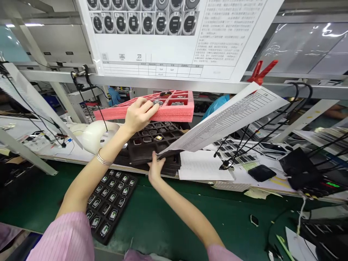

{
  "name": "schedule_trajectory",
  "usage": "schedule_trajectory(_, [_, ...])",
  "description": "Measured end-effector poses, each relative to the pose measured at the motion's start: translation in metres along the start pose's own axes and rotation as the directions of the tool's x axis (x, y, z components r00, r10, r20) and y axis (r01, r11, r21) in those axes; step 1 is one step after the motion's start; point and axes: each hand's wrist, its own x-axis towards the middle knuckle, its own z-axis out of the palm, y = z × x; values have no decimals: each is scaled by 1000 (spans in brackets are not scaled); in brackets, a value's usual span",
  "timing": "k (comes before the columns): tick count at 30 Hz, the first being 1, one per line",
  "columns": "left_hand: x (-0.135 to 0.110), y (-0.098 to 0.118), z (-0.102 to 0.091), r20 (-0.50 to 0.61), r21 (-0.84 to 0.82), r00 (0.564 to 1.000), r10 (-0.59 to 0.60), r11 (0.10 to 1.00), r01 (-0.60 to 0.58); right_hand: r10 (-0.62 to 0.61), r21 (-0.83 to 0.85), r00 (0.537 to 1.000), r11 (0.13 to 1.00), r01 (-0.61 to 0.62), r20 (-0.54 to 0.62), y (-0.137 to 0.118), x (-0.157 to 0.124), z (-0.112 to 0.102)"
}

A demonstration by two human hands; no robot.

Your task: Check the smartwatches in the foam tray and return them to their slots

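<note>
My left hand (140,113) is closed over the near wall of a pink foam tray (174,115), its fingers reaching inside. The tray's compartments hold a few small dark parts. Below it lies a stack of black foam trays (141,154); the top one has several parts in its pockets, one with a bright yellowish face (158,137). At the front edge of that stack, my right hand (156,168) grips a black tray, thumb up and other fingers partly hidden. A hanging paper form (217,121) covers the stack's right side.
On the green bench lies another black tray (108,206) filled with watch-like parts; a single part (254,220) rests at right. A metal bar (163,84) crosses above, with a red clip (261,72) and hanging cables. A white rounded object (95,136) stands left on the shelf.
</note>
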Motion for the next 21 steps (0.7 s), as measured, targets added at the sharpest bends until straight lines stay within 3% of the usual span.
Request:
schedule_trajectory(3, [-3,2,-3,-24,4,999,43,999,-43,140,41,990,989,-140,12,28,-23,22])
schedule_trajectory(6, [-6,3,-7,-39,-9,997,70,997,-71,225,86,974,970,-226,26,32,-24,23])
schedule_trajectory(10, [-10,4,-11,-52,-17,995,83,996,-84,279,124,960,952,-280,20,16,-6,5])
schedule_trajectory(13, [-10,4,-12,-73,-8,993,96,995,-97,261,118,965,958,-260,9,11,-11,-3])
schedule_trajectory(17, [-9,2,-11,-119,-2,988,95,995,-96,186,83,982,979,-187,22,11,-54,-16])
schedule_trajectory(21, [-12,-1,-8,-73,-62,997,24,998,-28,158,-44,987,986,-159,-16,-6,-103,-67])
